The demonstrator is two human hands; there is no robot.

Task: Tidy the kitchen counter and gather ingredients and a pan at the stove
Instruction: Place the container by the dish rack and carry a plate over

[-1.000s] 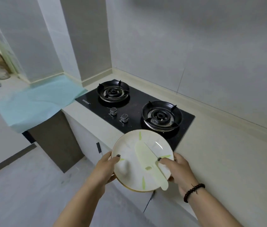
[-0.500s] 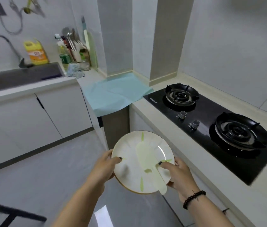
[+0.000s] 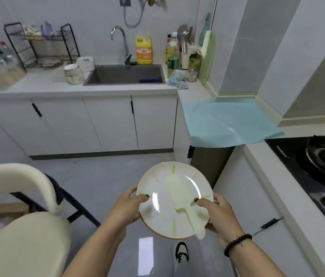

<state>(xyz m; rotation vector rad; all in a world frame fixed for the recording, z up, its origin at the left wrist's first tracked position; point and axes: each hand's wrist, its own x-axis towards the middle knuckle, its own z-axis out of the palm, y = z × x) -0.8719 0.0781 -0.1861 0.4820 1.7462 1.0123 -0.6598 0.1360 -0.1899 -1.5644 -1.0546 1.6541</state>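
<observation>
You holding plate (image 3: 158, 206) over floor with both hands, out in front of you, clear of counter (image 3: 289, 188). Your left hand (image 3: 126, 208) pinching plate's left rim, thumb on top, fingers underneath. Your right hand (image 3: 218, 214) pinching right rim same way, thumb pressing down by spatula (image 3: 179, 198). Spatula lying across plate, handle poking past near rim. Stove (image 3: 315, 170) sitting on counter at your right, well apart from plate. Sink (image 3: 125, 74) lying ahead, chair (image 3: 18, 226) at your left.

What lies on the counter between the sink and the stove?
In the head view, a light blue cloth covers the counter corner between sink and stove.
</observation>
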